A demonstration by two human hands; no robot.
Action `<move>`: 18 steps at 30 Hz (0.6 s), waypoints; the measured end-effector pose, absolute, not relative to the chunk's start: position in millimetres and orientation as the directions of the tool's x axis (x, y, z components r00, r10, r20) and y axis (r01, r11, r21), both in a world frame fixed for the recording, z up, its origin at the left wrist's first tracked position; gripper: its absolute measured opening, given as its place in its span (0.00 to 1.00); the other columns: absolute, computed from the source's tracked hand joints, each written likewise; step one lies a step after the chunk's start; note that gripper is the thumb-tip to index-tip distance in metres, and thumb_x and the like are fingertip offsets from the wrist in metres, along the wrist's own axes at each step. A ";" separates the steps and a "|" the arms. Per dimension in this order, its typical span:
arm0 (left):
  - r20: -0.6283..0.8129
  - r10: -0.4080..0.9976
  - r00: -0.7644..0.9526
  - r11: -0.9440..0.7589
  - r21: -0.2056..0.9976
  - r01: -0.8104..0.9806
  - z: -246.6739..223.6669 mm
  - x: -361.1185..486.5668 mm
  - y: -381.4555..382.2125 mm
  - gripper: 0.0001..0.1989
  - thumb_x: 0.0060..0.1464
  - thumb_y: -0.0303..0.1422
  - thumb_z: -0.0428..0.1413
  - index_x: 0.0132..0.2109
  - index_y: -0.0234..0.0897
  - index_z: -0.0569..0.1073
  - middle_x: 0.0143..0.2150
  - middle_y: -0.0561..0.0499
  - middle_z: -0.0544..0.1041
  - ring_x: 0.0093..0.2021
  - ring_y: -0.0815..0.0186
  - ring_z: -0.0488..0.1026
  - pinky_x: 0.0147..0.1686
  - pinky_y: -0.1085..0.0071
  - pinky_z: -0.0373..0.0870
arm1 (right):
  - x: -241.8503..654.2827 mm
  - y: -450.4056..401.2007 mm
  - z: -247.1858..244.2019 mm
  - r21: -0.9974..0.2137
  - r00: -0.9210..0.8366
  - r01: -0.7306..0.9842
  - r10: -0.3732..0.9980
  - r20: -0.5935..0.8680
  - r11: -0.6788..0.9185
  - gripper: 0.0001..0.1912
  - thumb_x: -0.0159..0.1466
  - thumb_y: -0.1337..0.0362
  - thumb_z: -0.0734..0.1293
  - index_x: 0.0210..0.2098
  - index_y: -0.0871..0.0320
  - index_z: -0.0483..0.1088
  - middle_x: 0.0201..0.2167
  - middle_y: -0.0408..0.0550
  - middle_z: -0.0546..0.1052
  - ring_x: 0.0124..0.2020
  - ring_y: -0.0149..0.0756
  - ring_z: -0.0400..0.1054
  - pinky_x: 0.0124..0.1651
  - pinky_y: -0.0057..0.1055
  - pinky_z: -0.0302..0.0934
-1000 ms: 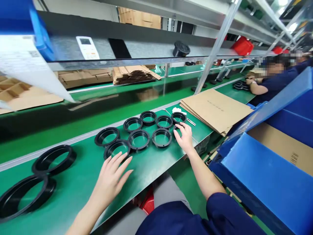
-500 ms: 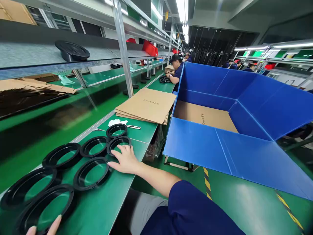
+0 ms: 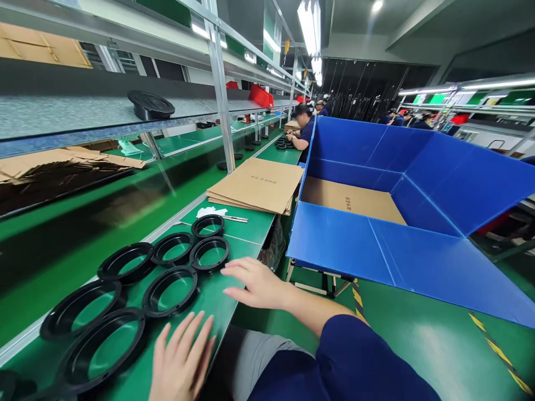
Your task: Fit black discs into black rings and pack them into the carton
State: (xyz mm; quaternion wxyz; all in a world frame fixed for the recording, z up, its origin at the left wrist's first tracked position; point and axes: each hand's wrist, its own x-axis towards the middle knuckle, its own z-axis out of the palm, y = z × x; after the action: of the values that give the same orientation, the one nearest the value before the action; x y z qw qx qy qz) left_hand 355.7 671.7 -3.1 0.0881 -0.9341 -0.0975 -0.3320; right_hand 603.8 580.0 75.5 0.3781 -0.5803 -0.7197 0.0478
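Several black rings (image 3: 170,292) lie in two rough rows on the green worktable (image 3: 217,301). My left hand (image 3: 181,353) is over the table's near part, right of the closest large ring (image 3: 104,351), fingers extended and holding nothing. Just off the right side of a smaller ring (image 3: 209,254), near the table edge, my right hand (image 3: 254,283) has its fingers apart with nothing in them. Beyond the rings are a white crumpled paper (image 3: 211,211) and a slim metallic tool (image 3: 237,219).
Flat cardboard sheets (image 3: 259,184) are stacked farther along the table. At the right stands an open blue box (image 3: 359,236) with cardboard inside. A black round part (image 3: 150,106) rests on the shelf (image 3: 83,106). A co-worker (image 3: 304,131) sits farther down the line.
My right hand has come away from the small ring toward the table edge. My left hand has left the nearest ring, moving right and further into view. The camera view has shifted slightly.
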 end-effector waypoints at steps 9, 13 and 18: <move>0.631 -0.013 0.776 -1.000 -0.007 -0.010 -32.0 426.0 667.4 0.19 0.72 0.40 0.45 0.57 0.36 0.74 0.55 0.40 0.78 0.51 0.56 0.79 0.47 0.63 0.81 | 729.3 476.7 231.2 -0.739 0.479 0.670 0.802 0.356 -0.073 0.13 0.72 0.60 0.64 0.40 0.60 0.79 0.36 0.47 0.80 0.37 0.34 0.75 0.42 0.29 0.71; 0.652 -0.024 0.758 -0.999 -0.042 0.005 -38.8 414.0 675.2 0.19 0.71 0.41 0.45 0.54 0.36 0.76 0.53 0.42 0.80 0.49 0.57 0.80 0.47 0.62 0.82 | 815.2 531.7 237.7 -0.747 0.804 0.473 0.575 0.150 -0.467 0.09 0.71 0.71 0.65 0.36 0.67 0.76 0.31 0.50 0.78 0.29 0.28 0.71 0.37 0.25 0.68; 0.656 -0.031 0.754 -0.992 -0.111 0.056 -42.8 402.1 679.0 0.18 0.71 0.41 0.46 0.53 0.39 0.77 0.54 0.45 0.80 0.50 0.59 0.80 0.48 0.65 0.82 | 844.1 587.2 200.2 -0.718 0.797 0.532 0.551 0.246 -0.449 0.10 0.70 0.62 0.70 0.46 0.63 0.73 0.40 0.48 0.76 0.36 0.34 0.73 0.39 0.33 0.73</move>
State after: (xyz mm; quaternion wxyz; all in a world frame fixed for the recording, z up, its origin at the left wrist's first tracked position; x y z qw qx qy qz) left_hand 402.1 679.0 -42.8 0.0621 -0.9345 -0.0069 -0.3503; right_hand 844.1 587.2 200.2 0.4172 -0.8512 -0.3182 0.0116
